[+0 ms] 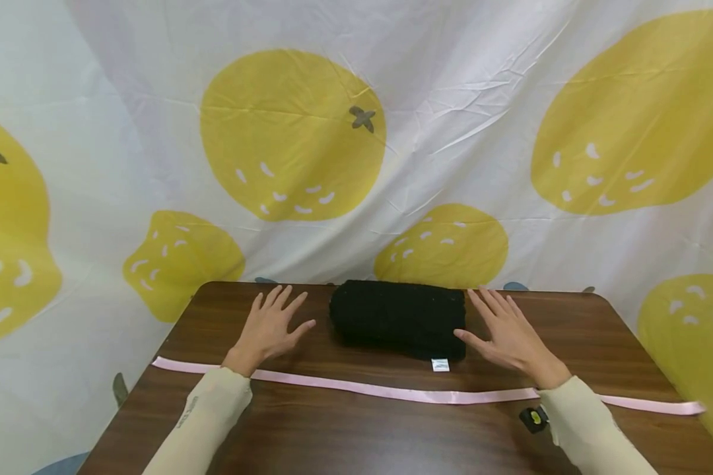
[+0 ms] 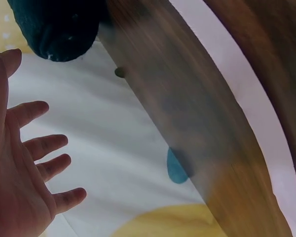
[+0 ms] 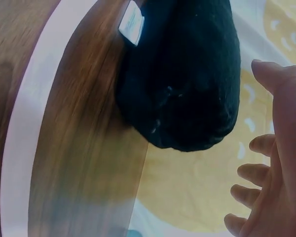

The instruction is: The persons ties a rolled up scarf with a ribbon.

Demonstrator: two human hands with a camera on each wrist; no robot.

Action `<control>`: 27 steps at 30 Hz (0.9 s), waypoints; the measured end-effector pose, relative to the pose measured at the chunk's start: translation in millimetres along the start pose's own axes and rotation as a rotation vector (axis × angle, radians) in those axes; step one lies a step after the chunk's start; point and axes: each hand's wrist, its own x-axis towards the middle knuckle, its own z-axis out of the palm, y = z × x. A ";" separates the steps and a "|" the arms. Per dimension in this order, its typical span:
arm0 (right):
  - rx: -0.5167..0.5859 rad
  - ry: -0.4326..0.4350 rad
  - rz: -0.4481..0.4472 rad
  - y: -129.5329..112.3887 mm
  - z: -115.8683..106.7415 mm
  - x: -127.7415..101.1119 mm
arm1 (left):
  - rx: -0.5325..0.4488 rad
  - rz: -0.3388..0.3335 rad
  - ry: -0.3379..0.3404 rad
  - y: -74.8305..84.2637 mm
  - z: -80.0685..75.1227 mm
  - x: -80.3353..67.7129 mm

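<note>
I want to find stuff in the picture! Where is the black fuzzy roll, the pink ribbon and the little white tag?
black fuzzy roll point(image 1: 398, 320), head view, middle of its top side.
pink ribbon point(image 1: 392, 392), head view, the stretch in front of the roll.
little white tag point(image 1: 440, 365), head view, the tag's face.

Left hand point(image 1: 270, 326): palm down, fingers straight and spread, thumb angled inward, positioned left of the black roll point(image 1: 399, 320), apart from it. Right hand point(image 1: 505, 330): palm down, fingers extended, thumb tip at the roll's right end. Neither holds anything. Both forearms in cream sleeves point(image 1: 199, 422), converging toward the roll.
</note>
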 end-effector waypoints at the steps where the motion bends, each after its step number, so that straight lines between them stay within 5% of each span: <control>1: -0.002 -0.004 0.000 -1.3 0.4 1.3 | 0.003 0.004 0.001 1.2 0.5 1.2; 27: -0.047 -0.034 -0.088 -29.9 7.6 27.7 | -0.003 0.101 -0.028 47.4 8.3 34.5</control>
